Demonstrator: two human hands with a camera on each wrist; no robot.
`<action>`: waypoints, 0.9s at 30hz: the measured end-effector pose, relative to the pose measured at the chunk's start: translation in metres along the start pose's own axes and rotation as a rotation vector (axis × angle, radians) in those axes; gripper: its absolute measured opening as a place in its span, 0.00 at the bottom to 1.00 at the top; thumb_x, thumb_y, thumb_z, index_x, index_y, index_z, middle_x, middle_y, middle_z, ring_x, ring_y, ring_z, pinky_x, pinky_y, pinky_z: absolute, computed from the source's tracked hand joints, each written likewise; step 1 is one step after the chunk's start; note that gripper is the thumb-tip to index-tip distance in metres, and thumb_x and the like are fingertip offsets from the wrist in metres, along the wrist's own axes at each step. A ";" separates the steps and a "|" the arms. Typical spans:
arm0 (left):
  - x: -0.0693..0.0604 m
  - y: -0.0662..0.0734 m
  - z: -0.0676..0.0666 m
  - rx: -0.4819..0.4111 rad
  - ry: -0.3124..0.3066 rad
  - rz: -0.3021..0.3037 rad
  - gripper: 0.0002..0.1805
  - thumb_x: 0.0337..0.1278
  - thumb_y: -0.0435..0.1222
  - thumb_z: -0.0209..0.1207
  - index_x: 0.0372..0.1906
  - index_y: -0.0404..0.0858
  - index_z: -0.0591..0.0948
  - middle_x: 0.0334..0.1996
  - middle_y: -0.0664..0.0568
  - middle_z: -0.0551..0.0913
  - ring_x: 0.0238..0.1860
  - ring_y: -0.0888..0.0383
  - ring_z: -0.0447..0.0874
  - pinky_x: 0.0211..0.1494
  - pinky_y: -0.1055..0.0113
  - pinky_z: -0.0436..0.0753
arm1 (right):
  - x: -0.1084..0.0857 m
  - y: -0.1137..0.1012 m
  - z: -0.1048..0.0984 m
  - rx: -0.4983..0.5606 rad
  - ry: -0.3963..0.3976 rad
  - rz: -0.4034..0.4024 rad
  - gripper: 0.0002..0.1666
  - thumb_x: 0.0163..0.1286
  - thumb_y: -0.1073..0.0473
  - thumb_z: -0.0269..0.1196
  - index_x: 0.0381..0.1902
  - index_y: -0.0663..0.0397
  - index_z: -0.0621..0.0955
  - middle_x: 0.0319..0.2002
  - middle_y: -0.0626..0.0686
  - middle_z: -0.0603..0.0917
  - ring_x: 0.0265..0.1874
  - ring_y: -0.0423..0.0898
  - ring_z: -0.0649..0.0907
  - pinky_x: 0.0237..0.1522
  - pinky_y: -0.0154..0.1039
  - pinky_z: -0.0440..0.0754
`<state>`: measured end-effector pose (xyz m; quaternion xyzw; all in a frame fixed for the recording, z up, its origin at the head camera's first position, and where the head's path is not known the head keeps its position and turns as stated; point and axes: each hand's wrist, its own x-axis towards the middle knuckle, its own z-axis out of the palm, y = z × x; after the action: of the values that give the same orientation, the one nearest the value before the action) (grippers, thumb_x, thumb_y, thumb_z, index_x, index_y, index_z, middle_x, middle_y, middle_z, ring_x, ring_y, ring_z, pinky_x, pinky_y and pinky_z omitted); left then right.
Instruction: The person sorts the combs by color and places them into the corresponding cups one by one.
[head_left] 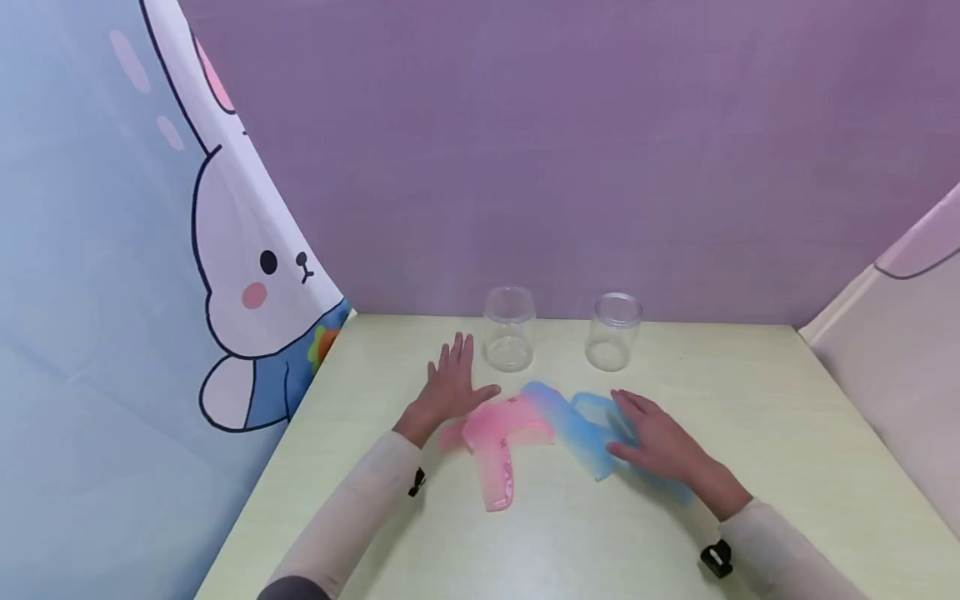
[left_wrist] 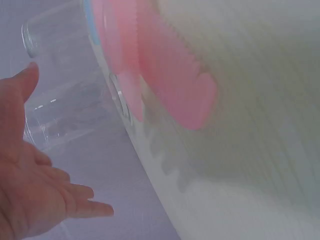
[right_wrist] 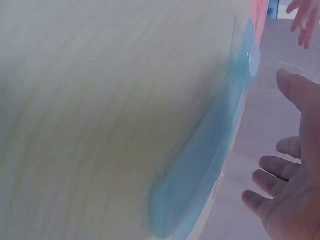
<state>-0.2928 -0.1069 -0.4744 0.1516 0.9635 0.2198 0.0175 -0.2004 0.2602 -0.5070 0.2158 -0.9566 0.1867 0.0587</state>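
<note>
Pink translucent plastic combs (head_left: 495,467), with toothed edges in the left wrist view, lie overlapping at mid-table. Blue translucent combs (head_left: 570,429) overlap them on the right; some pink and blue pieces are blurred. My left hand (head_left: 448,390) is spread, palm down, at the far left of the pink combs, holding nothing. In the left wrist view this hand (left_wrist: 42,185) is apart from a pink comb (left_wrist: 175,75). My right hand (head_left: 660,442), fingers extended, is over the blue combs and hides part of them. A blue comb (right_wrist: 200,155) shows beside it in the right wrist view.
Two clear cups stand behind the combs: a left cup (head_left: 509,333) and a right cup (head_left: 613,333). The pale table (head_left: 600,550) meets a purple backdrop (head_left: 570,167) at its far edge. A rabbit-print cloth (head_left: 112,333) hangs along the left.
</note>
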 end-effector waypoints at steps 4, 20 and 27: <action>0.010 -0.002 0.001 -0.128 0.071 0.012 0.61 0.61 0.58 0.65 0.82 0.34 0.42 0.83 0.38 0.43 0.82 0.37 0.45 0.78 0.34 0.58 | 0.001 -0.005 0.005 0.038 0.000 0.016 0.50 0.63 0.43 0.71 0.74 0.66 0.67 0.67 0.68 0.75 0.65 0.66 0.76 0.63 0.62 0.76; 0.052 0.024 0.010 -0.394 0.205 -0.081 0.68 0.55 0.60 0.68 0.82 0.37 0.35 0.81 0.36 0.45 0.80 0.36 0.50 0.76 0.42 0.66 | 0.014 -0.036 0.025 0.027 -0.084 0.115 0.42 0.57 0.42 0.76 0.58 0.68 0.80 0.49 0.61 0.83 0.47 0.54 0.83 0.51 0.51 0.84; 0.074 0.034 0.013 -0.459 0.294 -0.105 0.69 0.50 0.57 0.73 0.82 0.34 0.40 0.80 0.36 0.49 0.80 0.37 0.53 0.76 0.42 0.67 | 0.014 -0.047 0.028 0.001 -0.122 0.205 0.46 0.54 0.42 0.77 0.59 0.70 0.78 0.50 0.64 0.82 0.45 0.56 0.84 0.52 0.53 0.84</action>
<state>-0.3528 -0.0498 -0.4691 0.0603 0.8873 0.4506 -0.0772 -0.1933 0.2047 -0.5142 0.1279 -0.9754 0.1785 -0.0191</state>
